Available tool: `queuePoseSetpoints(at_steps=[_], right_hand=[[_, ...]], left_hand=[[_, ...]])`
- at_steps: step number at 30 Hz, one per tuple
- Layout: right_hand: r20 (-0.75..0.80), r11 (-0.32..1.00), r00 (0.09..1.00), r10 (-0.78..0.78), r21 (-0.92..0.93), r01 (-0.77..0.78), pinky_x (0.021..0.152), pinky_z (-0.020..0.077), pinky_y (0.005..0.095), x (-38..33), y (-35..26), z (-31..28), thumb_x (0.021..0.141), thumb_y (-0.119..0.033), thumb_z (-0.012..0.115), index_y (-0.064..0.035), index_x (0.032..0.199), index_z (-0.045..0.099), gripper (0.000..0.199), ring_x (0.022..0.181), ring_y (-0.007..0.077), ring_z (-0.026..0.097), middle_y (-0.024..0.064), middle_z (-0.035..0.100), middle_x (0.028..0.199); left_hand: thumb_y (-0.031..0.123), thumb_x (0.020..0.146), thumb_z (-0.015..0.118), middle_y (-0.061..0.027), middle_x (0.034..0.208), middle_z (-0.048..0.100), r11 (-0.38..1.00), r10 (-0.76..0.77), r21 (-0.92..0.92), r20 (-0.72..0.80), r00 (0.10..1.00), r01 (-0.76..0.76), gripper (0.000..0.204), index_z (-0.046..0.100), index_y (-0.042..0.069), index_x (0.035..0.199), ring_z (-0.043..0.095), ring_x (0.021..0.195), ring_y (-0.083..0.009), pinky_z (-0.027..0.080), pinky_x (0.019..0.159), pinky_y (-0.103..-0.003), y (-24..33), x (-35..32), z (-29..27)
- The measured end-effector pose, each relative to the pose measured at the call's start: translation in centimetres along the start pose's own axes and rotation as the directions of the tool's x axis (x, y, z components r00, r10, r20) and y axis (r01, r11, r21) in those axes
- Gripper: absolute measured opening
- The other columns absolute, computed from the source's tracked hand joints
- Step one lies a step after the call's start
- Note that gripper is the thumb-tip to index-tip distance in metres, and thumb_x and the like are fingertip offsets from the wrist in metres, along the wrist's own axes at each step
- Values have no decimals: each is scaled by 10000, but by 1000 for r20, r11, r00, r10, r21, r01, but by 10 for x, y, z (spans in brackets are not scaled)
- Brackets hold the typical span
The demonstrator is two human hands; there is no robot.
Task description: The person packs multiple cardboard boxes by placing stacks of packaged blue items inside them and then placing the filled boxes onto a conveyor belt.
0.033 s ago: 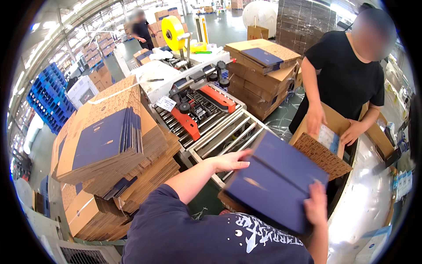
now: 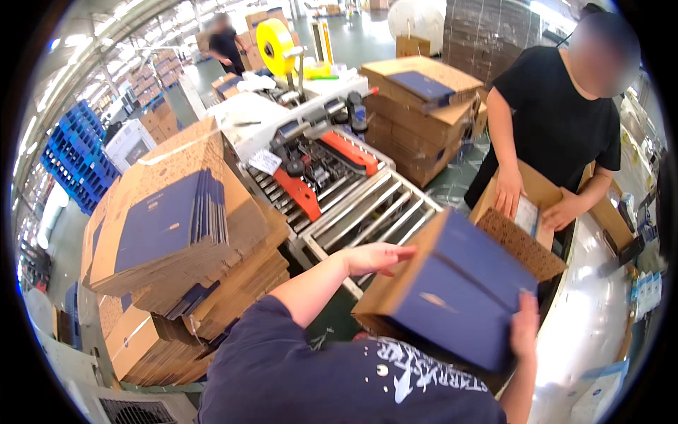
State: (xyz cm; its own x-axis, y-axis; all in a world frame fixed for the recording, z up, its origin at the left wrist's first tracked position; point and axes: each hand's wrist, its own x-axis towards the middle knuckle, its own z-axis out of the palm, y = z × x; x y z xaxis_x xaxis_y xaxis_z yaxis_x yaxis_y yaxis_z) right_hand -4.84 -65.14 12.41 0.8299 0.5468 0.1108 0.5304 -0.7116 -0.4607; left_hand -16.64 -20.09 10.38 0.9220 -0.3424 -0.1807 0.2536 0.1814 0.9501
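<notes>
From here, the pale marks on the flat cartons (image 2: 159, 226) are too small for me to read. The left hand (image 2: 380, 259), fingers loosely spread, is at the brown side of the blue box (image 2: 452, 332), tilted between both hands, seam slanting down rightward, its mark blurred. The nearer right hand (image 2: 524, 331) touches the right edge; I can't tell whether its fingers pinch.

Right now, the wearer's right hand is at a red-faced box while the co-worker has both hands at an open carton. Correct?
Not quite: the head view shows the box at the right hand has a dark blue face, not red. The rest stands.
</notes>
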Motion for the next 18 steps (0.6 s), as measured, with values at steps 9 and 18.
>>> queuePoseSetpoints(at_steps=[9,18], right_hand=[[316,52,663,679,880,-473,920,476,369,-54,111,82,960,-554,373,-30,1349,451,657,1104,245,570,115,568,1249],[68,191,994,90,978,-84,1061,257,501,28,-57,39,922,-678,241,-146,1498,207,785,1419,220,221,74,281,1530]], left_hand=[[243,892,629,-76,1033,675,984,-175,-130,-669,722,118,345,612,26,1158,631,904,-176,507,826,-351,-138,-68,-63],[222,922,551,-164,1412,399,917,102,359,206,973,-172,559,365,-10,1396,421,1273,-234,332,1067,-352,87,-22,57]])
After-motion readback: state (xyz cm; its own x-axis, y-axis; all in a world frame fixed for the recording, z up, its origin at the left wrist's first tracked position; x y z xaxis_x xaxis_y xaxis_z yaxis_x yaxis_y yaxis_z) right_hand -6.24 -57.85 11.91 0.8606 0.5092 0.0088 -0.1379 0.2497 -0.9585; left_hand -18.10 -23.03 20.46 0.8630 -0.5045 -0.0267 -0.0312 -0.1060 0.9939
